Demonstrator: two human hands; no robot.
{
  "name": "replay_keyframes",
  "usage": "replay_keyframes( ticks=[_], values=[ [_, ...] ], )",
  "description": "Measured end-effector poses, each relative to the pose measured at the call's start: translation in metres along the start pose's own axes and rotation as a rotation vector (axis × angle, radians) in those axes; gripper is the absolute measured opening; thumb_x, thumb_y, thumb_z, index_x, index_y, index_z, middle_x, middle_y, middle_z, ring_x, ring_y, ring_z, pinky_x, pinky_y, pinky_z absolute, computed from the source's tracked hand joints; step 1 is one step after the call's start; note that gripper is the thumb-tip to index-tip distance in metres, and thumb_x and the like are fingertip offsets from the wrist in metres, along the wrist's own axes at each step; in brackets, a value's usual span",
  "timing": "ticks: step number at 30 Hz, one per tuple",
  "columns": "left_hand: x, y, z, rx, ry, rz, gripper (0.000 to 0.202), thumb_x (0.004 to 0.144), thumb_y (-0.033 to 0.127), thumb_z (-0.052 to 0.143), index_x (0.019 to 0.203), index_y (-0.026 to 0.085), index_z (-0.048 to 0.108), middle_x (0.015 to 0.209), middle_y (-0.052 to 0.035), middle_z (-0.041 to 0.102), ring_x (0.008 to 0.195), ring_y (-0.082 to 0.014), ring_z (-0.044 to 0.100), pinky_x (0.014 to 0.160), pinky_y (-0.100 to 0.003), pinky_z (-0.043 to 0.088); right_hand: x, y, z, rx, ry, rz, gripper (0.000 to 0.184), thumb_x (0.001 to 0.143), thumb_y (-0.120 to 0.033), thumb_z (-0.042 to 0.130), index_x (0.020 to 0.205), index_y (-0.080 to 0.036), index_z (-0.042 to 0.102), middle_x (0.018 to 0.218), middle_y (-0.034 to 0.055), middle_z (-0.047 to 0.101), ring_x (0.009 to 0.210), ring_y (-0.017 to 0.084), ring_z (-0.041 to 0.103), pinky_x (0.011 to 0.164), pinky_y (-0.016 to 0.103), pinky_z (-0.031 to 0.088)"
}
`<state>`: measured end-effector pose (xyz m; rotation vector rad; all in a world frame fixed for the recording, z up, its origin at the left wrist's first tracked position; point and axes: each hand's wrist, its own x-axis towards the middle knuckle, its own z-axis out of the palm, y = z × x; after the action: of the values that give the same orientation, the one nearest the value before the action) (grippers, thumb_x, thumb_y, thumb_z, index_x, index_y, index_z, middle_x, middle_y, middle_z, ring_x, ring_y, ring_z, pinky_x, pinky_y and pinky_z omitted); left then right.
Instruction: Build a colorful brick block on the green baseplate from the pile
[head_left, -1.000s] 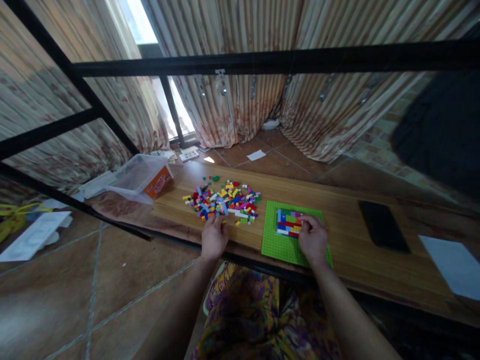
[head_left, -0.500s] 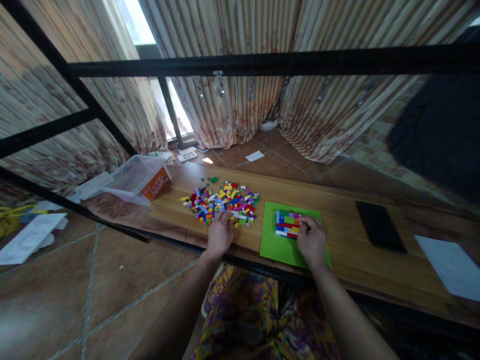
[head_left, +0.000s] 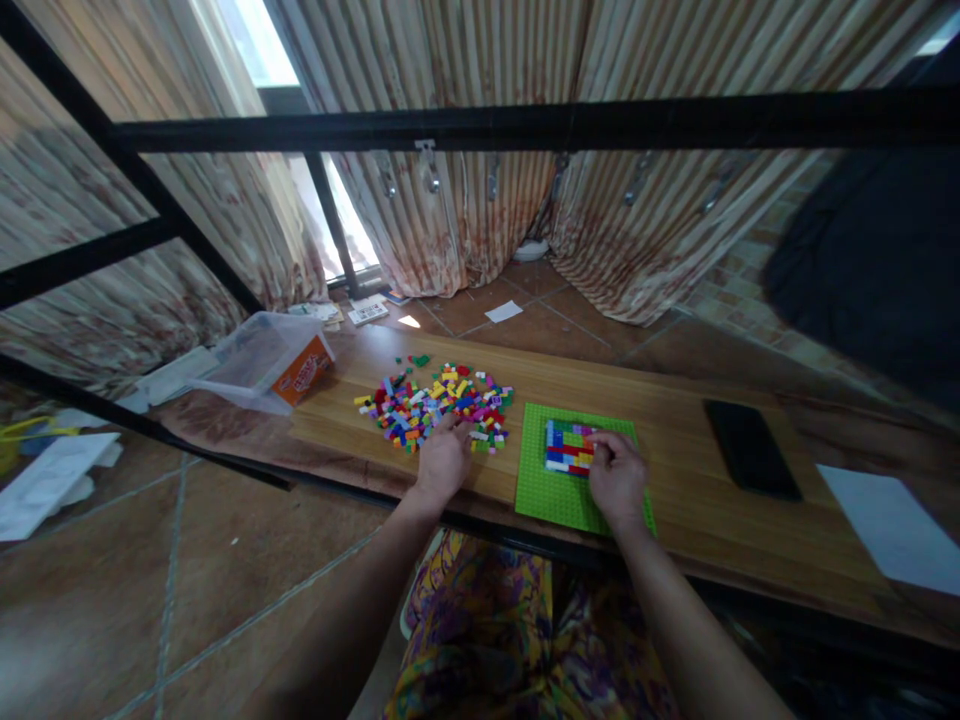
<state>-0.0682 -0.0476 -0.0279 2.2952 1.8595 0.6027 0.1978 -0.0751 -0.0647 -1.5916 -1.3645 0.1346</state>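
A loose pile of small coloured building bricks (head_left: 409, 408) lies on the wooden board. My left hand (head_left: 444, 465) rests at the near edge of this pile, fingers stretched out among the bricks. To the right is a green studded baseplate (head_left: 546, 498), which carries a low, flat block of joined bricks (head_left: 564, 452) in blue, red, white, yellow and other colours. At the right side of that block is my right hand (head_left: 621, 482), thumb and fingertips pinched together. Whatever sits between those fingertips is hidden or too small to make out.
Left of the pile, a clear plastic tub (head_left: 259, 360) with an orange label lies tipped. A black phone (head_left: 751, 448) and a white paper sheet (head_left: 892, 520) lie to the right. A black metal bar (head_left: 480, 128) crosses beyond the wooden board (head_left: 675, 400).
The view has shifted slightly. My left hand has moved a little farther into the near edge of the pile. My right hand keeps its pinch at the joined bricks.
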Motion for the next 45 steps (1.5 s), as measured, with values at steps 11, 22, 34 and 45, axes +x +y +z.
replay_keyframes(
  ticks=[11,22,34,45],
  values=[
    [-0.003,0.002,0.002,0.043,0.011,-0.027,0.018,0.090,0.022,0.048,0.098,0.020,0.064,0.105,-0.0089,0.063,0.084,-0.0203,0.063,0.069,-0.028,0.049,0.000,-0.004,-0.001,0.014,0.008,0.001,0.023,0.082,-0.019,0.042,0.079,-0.020,0.065,0.086,0.0071,0.065,0.086,0.021,0.058,0.086,0.038,0.046],
    [-0.004,0.001,-0.011,0.020,0.108,-0.116,0.018,0.091,0.025,0.045,0.100,0.018,0.059,0.093,-0.0087,0.067,0.081,-0.0210,0.065,0.066,-0.027,0.047,0.001,-0.006,-0.002,0.028,0.001,0.009,0.023,0.081,-0.019,0.041,0.079,-0.020,0.064,0.085,0.0075,0.064,0.085,0.021,0.059,0.084,0.037,0.046],
    [-0.013,0.076,0.015,-0.564,0.035,0.075,0.019,0.092,0.020,0.043,0.094,0.019,0.062,0.089,-0.0058,0.068,0.085,-0.0173,0.064,0.078,-0.030,0.050,0.002,-0.010,0.001,0.076,0.003,0.040,0.023,0.081,-0.018,0.042,0.076,-0.021,0.064,0.086,0.0060,0.064,0.087,0.020,0.059,0.085,0.037,0.047],
    [0.037,0.085,0.048,-0.562,0.099,0.130,0.024,0.093,0.020,0.041,0.089,0.017,0.065,0.086,-0.0074,0.064,0.084,-0.0178,0.061,0.081,-0.032,0.049,0.004,-0.011,0.002,0.112,0.003,0.078,0.022,0.083,-0.020,0.043,0.081,-0.021,0.064,0.089,0.0066,0.065,0.087,0.020,0.059,0.085,0.036,0.047]
  ],
)
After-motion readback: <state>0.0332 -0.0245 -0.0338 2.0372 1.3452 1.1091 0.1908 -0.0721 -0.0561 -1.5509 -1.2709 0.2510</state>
